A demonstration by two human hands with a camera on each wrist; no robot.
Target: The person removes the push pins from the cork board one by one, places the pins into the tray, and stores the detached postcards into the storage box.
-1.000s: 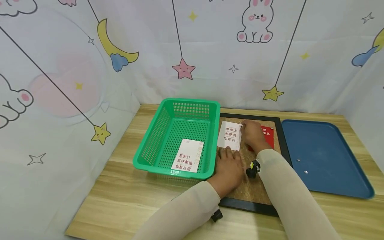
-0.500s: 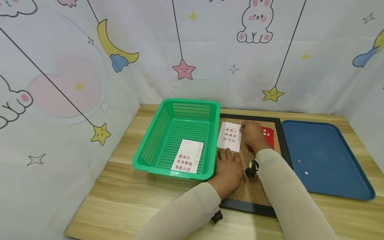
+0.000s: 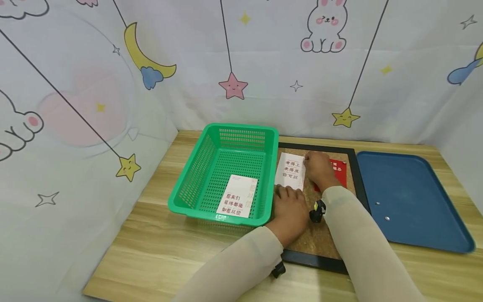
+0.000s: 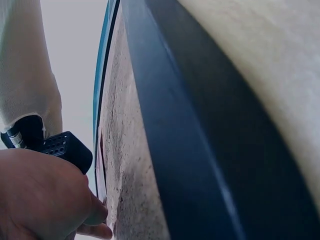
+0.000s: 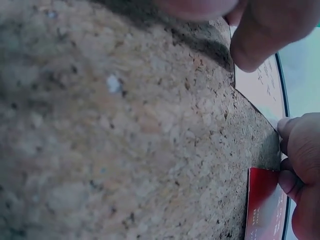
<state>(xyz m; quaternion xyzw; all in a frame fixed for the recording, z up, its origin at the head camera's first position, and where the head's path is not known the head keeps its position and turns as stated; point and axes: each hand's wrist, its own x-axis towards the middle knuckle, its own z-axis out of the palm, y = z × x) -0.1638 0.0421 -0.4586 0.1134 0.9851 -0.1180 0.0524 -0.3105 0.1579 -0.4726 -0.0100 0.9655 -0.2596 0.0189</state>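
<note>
A white card with printed characters lies on the framed corkboard. My right hand has its fingers curled at the card's upper right corner, pinching what looks like a thumbtack, mostly hidden by the fingertips. In the right wrist view, a fingertip of my right hand meets that corner. My left hand rests palm down on the board, fingertips at the card's lower edge. A red card, pinned at its upper right corner, lies partly behind my right hand.
Left of the board, a green basket holds another white card and overlaps the board's left side in the head view. A blue tray with two small shiny tacks stands on the right. A printed curtain hangs behind.
Both hands stay at nearly the same places on the white card. The head view has shifted slightly; the cards, basket and tray keep their places.
</note>
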